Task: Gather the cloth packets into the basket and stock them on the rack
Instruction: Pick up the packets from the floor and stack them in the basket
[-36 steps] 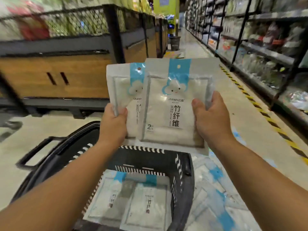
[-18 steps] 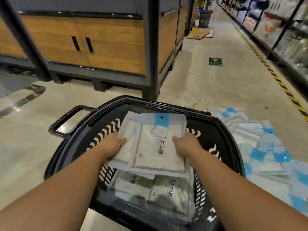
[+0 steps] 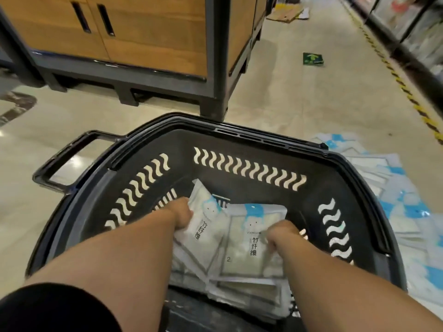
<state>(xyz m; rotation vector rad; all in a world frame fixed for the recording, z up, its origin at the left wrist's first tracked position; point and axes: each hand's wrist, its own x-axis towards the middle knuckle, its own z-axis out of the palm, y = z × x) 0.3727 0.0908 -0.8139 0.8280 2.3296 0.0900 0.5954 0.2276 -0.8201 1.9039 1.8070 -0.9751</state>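
A black plastic basket (image 3: 239, 140) stands on the floor in front of me. Both my hands reach deep inside it. My left hand (image 3: 183, 215) grips the left edge of a tilted white cloth packet (image 3: 203, 224) with a blue top. My right hand (image 3: 282, 233) grips the right side of a second cloth packet (image 3: 249, 238), which lies flat on several other packets stacked on the basket's bottom. A heap of loose white-and-blue packets (image 3: 402, 212) lies on the floor right of the basket.
A wooden display stand with a dark metal frame (image 3: 215, 68) rises just beyond the basket. Shelving racks (image 3: 419, 32) line the aisle's right side behind a yellow-black floor stripe (image 3: 407, 92). A small green item (image 3: 312, 59) and flattened cardboard (image 3: 285, 13) lie on the floor farther off.
Both hands have lowered the two packets from chest height down into the basket, onto the packets lying there. My head has tilted down with them.
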